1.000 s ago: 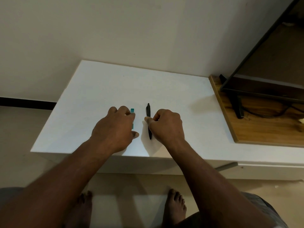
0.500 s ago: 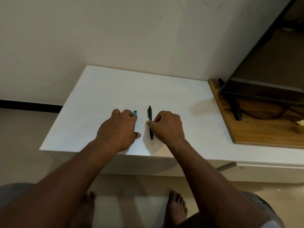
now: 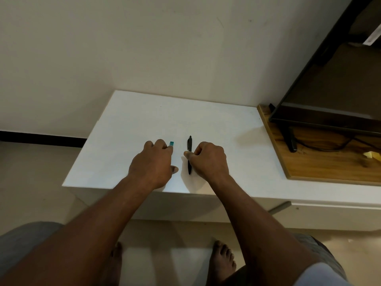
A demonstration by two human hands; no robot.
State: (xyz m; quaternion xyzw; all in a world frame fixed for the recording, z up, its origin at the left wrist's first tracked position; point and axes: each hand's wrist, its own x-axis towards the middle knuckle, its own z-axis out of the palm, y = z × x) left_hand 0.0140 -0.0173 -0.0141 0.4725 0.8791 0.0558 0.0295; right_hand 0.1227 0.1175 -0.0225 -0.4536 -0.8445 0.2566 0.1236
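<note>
Black pen (image 3: 189,145) lies flat on the white table (image 3: 134,120), near the table's front edge, running front to back. My right hand (image 3: 208,159) pinches its barrel between thumb and curled forefinger. My left hand (image 3: 152,164), apart from the right, curls over a teal-ended pen (image 3: 171,143) on the same table, nearer the table's left side. Only the teal end shows past my fingertips.
</note>
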